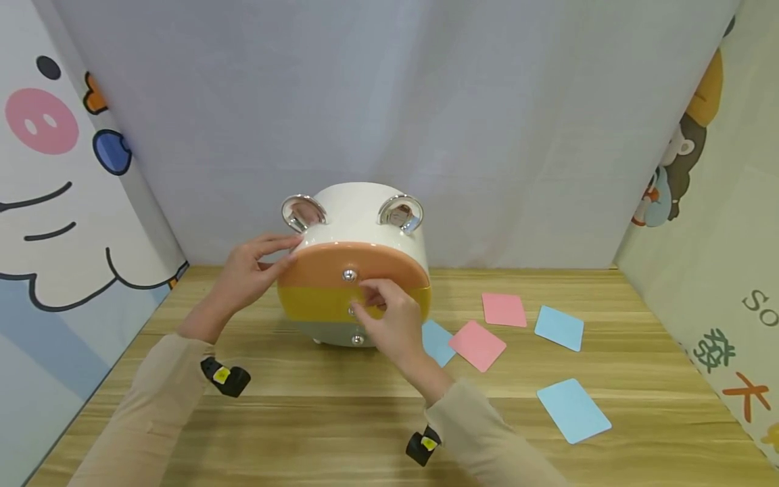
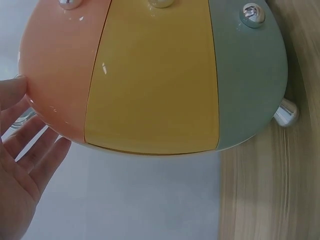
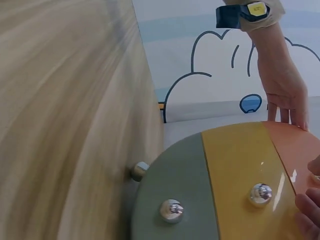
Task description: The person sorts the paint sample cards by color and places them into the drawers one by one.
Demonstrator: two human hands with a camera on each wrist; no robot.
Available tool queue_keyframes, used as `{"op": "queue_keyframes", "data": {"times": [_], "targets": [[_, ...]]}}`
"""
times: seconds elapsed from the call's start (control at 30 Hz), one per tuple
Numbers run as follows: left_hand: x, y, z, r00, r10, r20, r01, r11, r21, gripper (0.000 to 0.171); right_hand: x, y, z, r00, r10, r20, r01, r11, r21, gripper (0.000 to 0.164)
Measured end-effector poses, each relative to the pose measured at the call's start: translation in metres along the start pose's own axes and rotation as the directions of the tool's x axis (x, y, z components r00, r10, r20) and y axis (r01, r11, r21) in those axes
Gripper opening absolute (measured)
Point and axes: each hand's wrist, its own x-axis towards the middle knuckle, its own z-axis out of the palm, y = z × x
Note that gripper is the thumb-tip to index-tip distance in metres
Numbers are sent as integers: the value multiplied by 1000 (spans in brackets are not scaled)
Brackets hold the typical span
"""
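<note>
A rounded white cabinet (image 1: pixel 359 213) stands on the table, with two silvery ears on top and three drawers: orange (image 2: pixel 62 65), yellow (image 2: pixel 152 80) and grey-green (image 2: pixel 250 75). Each drawer has a shiny round knob, and all three fronts sit flush. My left hand (image 1: pixel 252 270) touches the cabinet's upper left side, fingers spread along the orange edge. My right hand (image 1: pixel 392 318) is in front of the drawers, thumb and forefinger apart, just short of the orange drawer's knob (image 1: pixel 349 275). Its thumb partly covers the yellow drawer's knob (image 3: pixel 260 195) in the head view.
Right of the cabinet lie pink cards (image 1: pixel 504 310) and blue cards (image 1: pixel 574 410) on the wooden table (image 1: pixel 292 412). One blue card (image 1: pixel 437 341) is partly under a pink card and beside the cabinet. Printed panels flank the table, and a pale curtain (image 1: pixel 487 135) hangs behind.
</note>
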Motion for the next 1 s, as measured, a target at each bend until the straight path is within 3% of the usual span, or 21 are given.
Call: {"op": "queue_keyframes", "data": {"times": [0.23, 0.5, 0.77, 1.0], "targets": [[0, 0, 0, 1000, 2, -1, -2, 1000, -8, 34, -17, 9, 7, 997, 79, -11, -80, 996, -39, 21], [0, -5, 1, 1000, 1, -5, -1, 1000, -16, 33, -28, 16, 21, 994, 96, -54, -98, 995, -32, 20], [-1, -5, 2, 1000, 6, -9, -6, 1000, -19, 34, -34, 16, 39, 983, 105, -151, -92, 992, 89, 11], [-1, -5, 2, 1000, 14, -18, -14, 1000, -19, 33, -34, 17, 46, 974, 102, -203, -81, 991, 108, 14]]}}
